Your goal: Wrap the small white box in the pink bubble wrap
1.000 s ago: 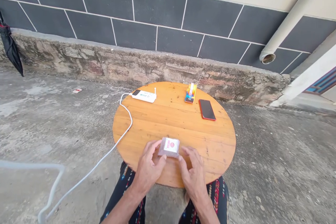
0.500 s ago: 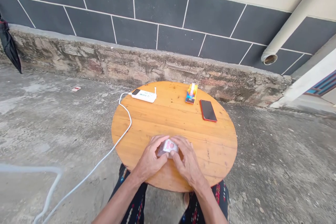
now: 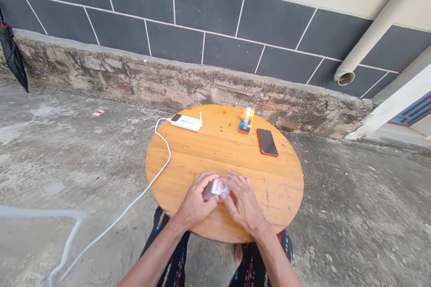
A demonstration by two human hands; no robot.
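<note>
Near the front of the round wooden table (image 3: 222, 152), a small clear box (image 3: 218, 187) with a white and red label lies between my two hands. My left hand (image 3: 198, 199) grips its left side, thumb at the front edge and fingers along the back. On the right side my right hand (image 3: 241, 198) holds it the same way, its thumb at the front edge. The fingers cover parts of the box's sides.
A white power strip (image 3: 186, 122) with a white cable (image 3: 134, 199) sits at the table's back left. At the back right are a colourful tape dispenser (image 3: 246, 120) and a red-edged phone (image 3: 267, 142). A stone ledge (image 3: 161, 80) runs behind.
Both hands keep hold of the clear box, with only a slight shift of the fingers and box. The whole view has moved slightly.
</note>
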